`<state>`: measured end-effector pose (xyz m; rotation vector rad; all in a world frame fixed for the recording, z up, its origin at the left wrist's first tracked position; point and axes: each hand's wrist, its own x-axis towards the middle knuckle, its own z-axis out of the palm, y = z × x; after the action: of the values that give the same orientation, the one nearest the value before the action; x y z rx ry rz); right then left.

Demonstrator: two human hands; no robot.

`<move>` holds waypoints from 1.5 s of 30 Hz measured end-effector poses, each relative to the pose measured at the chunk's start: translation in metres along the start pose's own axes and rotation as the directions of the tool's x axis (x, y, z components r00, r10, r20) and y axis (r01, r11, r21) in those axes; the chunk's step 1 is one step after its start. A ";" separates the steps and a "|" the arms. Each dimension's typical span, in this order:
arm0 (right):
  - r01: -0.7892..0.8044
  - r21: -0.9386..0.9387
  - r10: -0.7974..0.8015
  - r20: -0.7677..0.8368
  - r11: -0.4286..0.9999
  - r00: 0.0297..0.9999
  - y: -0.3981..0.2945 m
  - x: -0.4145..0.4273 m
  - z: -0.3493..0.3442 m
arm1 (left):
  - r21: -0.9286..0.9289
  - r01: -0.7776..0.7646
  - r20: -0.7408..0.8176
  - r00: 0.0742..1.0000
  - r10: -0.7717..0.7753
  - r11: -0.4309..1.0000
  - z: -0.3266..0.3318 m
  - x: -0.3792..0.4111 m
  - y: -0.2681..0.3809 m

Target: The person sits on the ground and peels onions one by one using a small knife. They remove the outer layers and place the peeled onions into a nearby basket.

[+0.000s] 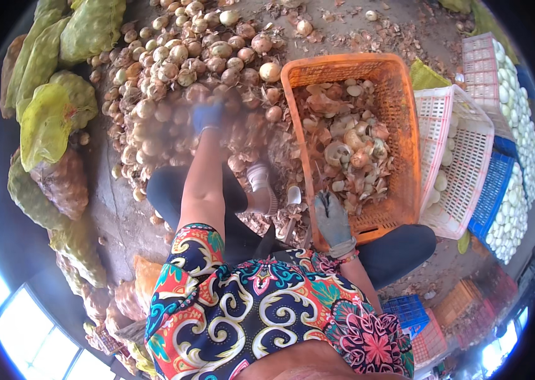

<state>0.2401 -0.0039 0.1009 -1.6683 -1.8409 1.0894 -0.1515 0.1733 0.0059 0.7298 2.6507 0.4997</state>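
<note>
My left hand [209,116], in a blue glove, reaches out over a large heap of unpeeled onions [167,71]. It is blurred, and I cannot tell whether its fingers hold an onion. My right hand [333,221], in a grey glove, rests at the near left part of an orange plastic crate [405,190], over its rim. Its fingers are curled, with something dark between them; a thin sliver shows past the fingertips, too faint to name. Inside the crate lie onion skins and cut onion pieces [357,147].
White crates [471,156] holding peeled onions stand right of the orange crate, with a blue crate [495,190] of peeled onions beyond. Full mesh sacks [91,33] line the left side. Loose skins [381,38] litter the floor. My shoe [262,183] sits beside the heap.
</note>
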 end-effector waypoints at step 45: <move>0.380 -0.461 -0.506 -0.188 0.802 0.841 -0.015 0.014 -0.060 | -0.916 0.351 0.353 0.471 0.808 0.195 -0.086 -0.292 0.042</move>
<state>0.2734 0.0263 0.1455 -1.3758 -2.1897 0.2374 0.0665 0.0290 0.1665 0.7013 0.7412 1.3105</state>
